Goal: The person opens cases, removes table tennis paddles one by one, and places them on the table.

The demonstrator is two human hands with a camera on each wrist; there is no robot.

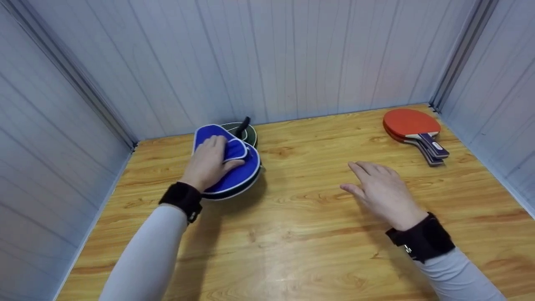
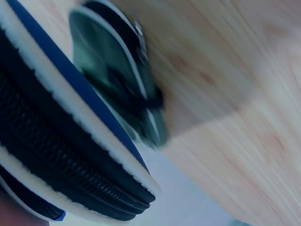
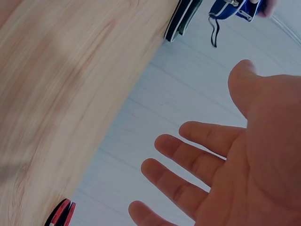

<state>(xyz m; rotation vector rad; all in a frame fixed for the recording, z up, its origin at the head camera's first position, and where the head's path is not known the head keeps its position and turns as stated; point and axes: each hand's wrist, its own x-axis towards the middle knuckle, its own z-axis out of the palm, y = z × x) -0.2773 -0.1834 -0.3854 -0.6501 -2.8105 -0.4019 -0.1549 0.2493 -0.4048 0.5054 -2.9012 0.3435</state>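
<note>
My left hand (image 1: 205, 163) grips a blue table tennis bat case (image 1: 240, 179) with white piping by its small front pocket. The case hangs raised over the left part of the table, its shadow falling below. In the left wrist view the case's black zipper (image 2: 61, 141) fills the near left side. Partly hidden behind it, a dark green case (image 1: 252, 136) with a black strap lies on the table. Over the middle right, my right hand (image 1: 382, 190) hovers with fingers extended and thumb apart, holding nothing; its palm shows in the right wrist view.
Two table tennis bats, the upper one with a red face (image 1: 411, 121), lie stacked at the back right, handles toward the front. Pale panel walls (image 1: 309, 58) bound the wooden table (image 1: 267, 251) at the back and both sides.
</note>
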